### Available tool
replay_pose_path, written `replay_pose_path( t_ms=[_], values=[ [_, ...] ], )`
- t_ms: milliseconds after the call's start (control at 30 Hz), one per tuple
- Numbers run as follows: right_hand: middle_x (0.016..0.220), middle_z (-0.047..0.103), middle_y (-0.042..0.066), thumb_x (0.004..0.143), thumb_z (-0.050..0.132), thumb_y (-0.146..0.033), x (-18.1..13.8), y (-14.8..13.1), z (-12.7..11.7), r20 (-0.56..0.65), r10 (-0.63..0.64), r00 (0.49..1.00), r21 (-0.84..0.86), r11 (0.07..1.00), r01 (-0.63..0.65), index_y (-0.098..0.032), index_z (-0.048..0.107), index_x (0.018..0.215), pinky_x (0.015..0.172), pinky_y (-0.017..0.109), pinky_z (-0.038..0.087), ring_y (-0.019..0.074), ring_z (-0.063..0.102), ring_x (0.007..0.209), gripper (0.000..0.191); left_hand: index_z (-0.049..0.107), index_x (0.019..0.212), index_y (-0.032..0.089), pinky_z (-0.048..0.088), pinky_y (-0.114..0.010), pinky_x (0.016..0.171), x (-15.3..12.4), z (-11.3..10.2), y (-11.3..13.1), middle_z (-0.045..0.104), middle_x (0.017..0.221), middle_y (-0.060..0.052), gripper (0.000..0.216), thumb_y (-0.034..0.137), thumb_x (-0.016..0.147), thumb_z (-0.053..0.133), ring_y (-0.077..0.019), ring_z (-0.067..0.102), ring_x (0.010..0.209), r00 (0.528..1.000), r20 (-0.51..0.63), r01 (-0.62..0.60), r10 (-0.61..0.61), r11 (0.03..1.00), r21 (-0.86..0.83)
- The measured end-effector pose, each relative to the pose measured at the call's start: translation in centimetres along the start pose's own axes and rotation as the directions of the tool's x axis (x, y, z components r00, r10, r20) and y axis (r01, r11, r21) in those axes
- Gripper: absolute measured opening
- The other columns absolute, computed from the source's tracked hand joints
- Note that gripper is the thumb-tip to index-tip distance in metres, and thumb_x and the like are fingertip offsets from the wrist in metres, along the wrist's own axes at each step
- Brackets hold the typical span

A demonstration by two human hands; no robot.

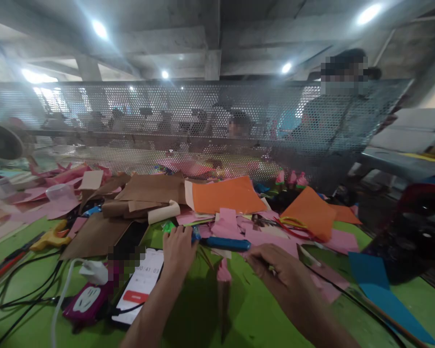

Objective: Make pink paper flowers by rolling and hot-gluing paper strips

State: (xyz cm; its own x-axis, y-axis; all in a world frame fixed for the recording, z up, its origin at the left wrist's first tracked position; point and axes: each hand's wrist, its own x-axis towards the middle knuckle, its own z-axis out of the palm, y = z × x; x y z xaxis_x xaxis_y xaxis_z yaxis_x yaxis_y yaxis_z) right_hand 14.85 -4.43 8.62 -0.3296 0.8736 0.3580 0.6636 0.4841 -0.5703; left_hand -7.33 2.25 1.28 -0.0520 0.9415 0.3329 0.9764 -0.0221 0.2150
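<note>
My left hand reaches over the green tabletop, its fingers curled down over something hidden beneath them. A bright green crinkled piece and a shiny blue piece show at its sides. My right hand hovers to the right with loosely bent fingers and nothing visible in them. Its fingertips are close to the end of a blue-handled tool. Between my hands is a pink swirl-topped piece with a brown cone-like lower part, pointing toward me.
Brown sheets, orange sheets and pink scraps lie across the back. A phone, a purple power socket and cables lie left, by yellow-handled pliers. A blue sheet lies right. A perforated metal screen stands behind; people are beyond it.
</note>
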Motion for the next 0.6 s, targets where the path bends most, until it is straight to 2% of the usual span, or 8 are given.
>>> replay_pose_path(
  t_ms=[100,133,233,333,467,600],
  values=[
    [0.079,0.063,0.003,0.094,0.049,-0.030,0.7,0.6,1.0,0.013,0.045,0.999,0.087,0.995,-0.046,-0.022,0.062,0.083,0.065,0.030,0.040,0.0207,0.057,0.074,0.019,0.059,0.095,0.023,0.037,-0.036,0.081,-0.5,-0.7,0.3,0.066,0.100,-0.004,0.012,0.029,0.086,0.055,-0.0244,0.058,0.097,0.999,-0.031,-0.012,0.010,0.996,-0.091],
    [0.079,0.063,0.003,0.094,0.049,-0.030,1.0,0.8,1.3,0.021,0.065,0.998,0.123,0.990,-0.068,-0.022,0.062,0.084,0.064,0.029,0.040,0.0200,0.057,0.073,0.018,0.058,0.093,0.023,0.038,-0.035,0.081,-0.8,-0.9,0.6,0.066,0.099,-0.004,0.009,0.027,0.085,0.056,-0.0238,0.058,0.096,0.998,-0.060,-0.013,0.002,0.981,-0.194],
    [0.079,0.064,0.002,0.092,0.051,-0.033,1.7,1.2,2.2,0.035,0.149,0.988,0.253,0.955,-0.153,-0.021,0.062,0.090,0.062,0.027,0.041,0.0186,0.057,0.072,0.016,0.056,0.086,0.021,0.040,-0.033,0.080,-1.6,-1.6,2.1,0.063,0.096,-0.003,0.008,0.015,0.081,0.057,-0.0221,0.059,0.092,0.993,-0.117,-0.069,0.016,0.882,-0.466],
    [0.080,0.064,0.001,0.089,0.055,-0.034,2.1,1.4,2.9,0.041,0.188,0.981,0.363,0.912,-0.190,-0.019,0.063,0.091,0.064,0.026,0.042,0.0185,0.058,0.075,0.017,0.055,0.081,0.021,0.042,-0.031,0.079,-2.6,-2.0,3.8,0.062,0.092,-0.004,0.015,0.007,0.076,0.057,-0.0221,0.058,0.092,0.987,-0.163,-0.116,0.015,0.767,-0.632],
    [0.074,0.062,0.000,0.083,0.063,-0.033,1.5,1.5,3.9,0.003,0.221,0.975,0.367,0.907,-0.207,-0.018,0.063,0.084,0.060,0.025,0.039,0.0170,0.054,0.069,0.015,0.055,0.076,0.020,0.044,-0.031,0.079,-3.8,-1.9,5.3,0.060,0.090,-0.004,0.020,0.001,0.070,0.059,-0.0226,0.059,0.092,0.987,-0.159,-0.126,0.012,0.667,-0.734],
    [0.066,0.056,-0.002,0.080,0.062,-0.031,0.7,2.1,4.2,-0.069,0.251,0.965,0.386,0.899,-0.206,-0.018,0.059,0.074,0.057,0.024,0.036,0.0154,0.050,0.063,0.015,0.057,0.076,0.020,0.044,-0.032,0.082,-4.2,-1.1,5.7,0.061,0.092,-0.004,0.019,0.004,0.070,0.063,-0.0223,0.058,0.094,0.973,-0.223,-0.213,0.053,0.567,-0.796]
  ],
)
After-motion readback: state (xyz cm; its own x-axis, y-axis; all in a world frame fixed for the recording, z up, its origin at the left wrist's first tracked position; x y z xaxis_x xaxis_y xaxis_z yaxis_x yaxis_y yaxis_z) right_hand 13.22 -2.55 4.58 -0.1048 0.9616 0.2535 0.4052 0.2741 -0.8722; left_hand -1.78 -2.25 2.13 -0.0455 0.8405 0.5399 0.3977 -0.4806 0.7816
